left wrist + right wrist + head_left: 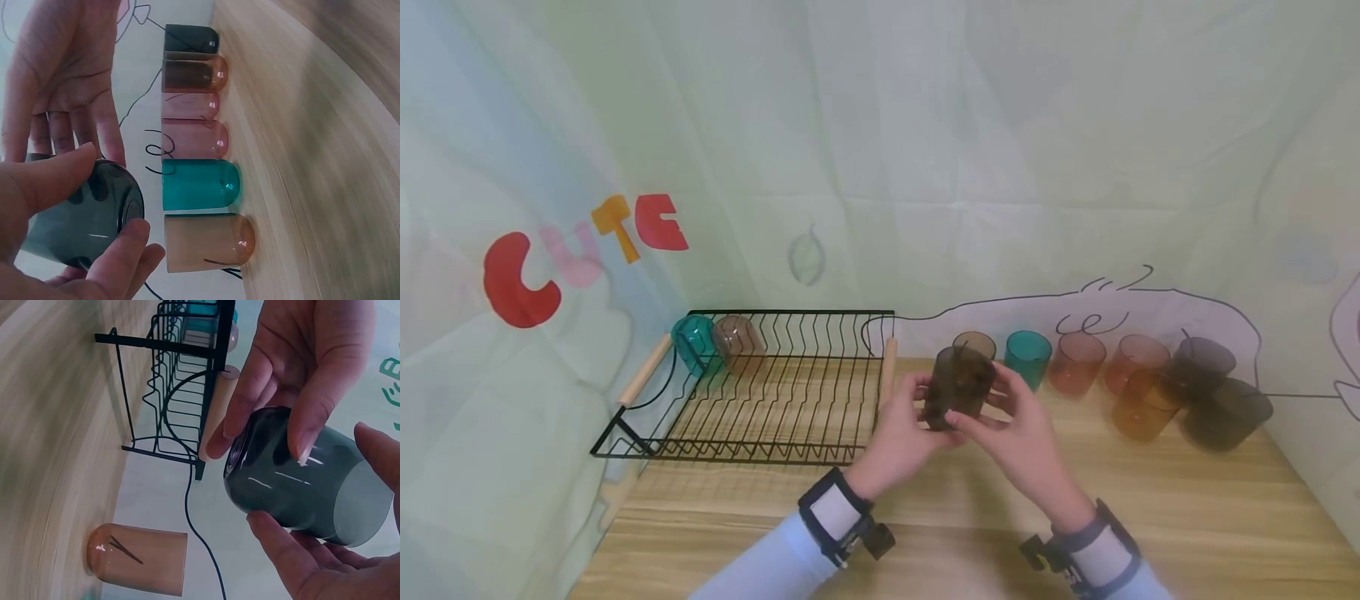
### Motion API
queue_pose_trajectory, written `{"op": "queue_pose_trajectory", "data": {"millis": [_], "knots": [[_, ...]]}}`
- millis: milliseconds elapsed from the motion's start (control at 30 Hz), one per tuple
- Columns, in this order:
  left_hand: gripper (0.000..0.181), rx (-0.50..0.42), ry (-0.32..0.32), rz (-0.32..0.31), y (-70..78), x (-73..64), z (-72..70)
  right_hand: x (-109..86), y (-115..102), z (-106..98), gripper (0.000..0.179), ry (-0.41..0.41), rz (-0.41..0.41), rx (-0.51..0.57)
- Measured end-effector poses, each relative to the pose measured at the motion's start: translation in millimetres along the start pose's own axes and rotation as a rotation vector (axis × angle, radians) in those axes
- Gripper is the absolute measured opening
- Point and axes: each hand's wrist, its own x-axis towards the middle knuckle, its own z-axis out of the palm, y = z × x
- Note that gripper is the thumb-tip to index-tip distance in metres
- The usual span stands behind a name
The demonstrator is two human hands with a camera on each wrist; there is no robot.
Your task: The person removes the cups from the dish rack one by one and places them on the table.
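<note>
Both hands hold a dark grey see-through cup [958,387] above the table, to the right of the dish rack [775,450]. My left hand [906,433] grips it from the left; in the left wrist view its thumb and fingers curl round the cup near its base. From the other side my right hand [1018,437] holds it, and the right wrist view shows that thumb and fingers about the cup's rim end. Behind the held cup stands an amber-brown cup [974,341], partly hidden in the head view, with a teal cup [1028,358] beside it.
The black wire rack has wooden handles [646,371]. A teal cup [696,342] and a pinkish-brown cup [739,340] sit in its back left corner. Pink cups [1078,364], an orange cup [1138,412] and dark cups [1225,414] stand at right. A printed curtain [925,167] hangs behind.
</note>
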Motion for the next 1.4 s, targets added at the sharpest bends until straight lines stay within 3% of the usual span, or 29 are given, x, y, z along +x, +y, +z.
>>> {"op": "queue_pose_trajectory", "data": {"millis": [233, 567, 733, 1067, 1400], "knots": [[0.074, 0.049, -0.004, -0.010, -3.1, 1.7, 7.3, -2.5, 5.8, 2.2, 0.083, 0.023, -0.039, -0.048], [0.073, 0.173, -0.016, 0.050, -6.0, 3.0, 9.8, -2.2, 14.8, 0.9, 0.079, 0.041, -0.075, -0.082], [0.073, 0.173, -0.055, 0.064, -6.3, 5.8, 7.1, -2.0, 18.4, -1.0, 0.079, 0.046, -0.088, -0.093], [0.073, 0.173, -0.104, 0.101, -3.1, 13.0, -9.1, 0.0, 22.3, -7.7, 0.078, 0.049, -0.112, -0.103], [0.062, 0.278, 0.017, 0.085, 7.0, 16.5, -43.4, 5.8, 37.8, -36.1, 0.083, 0.142, -0.089, -0.188]]}}
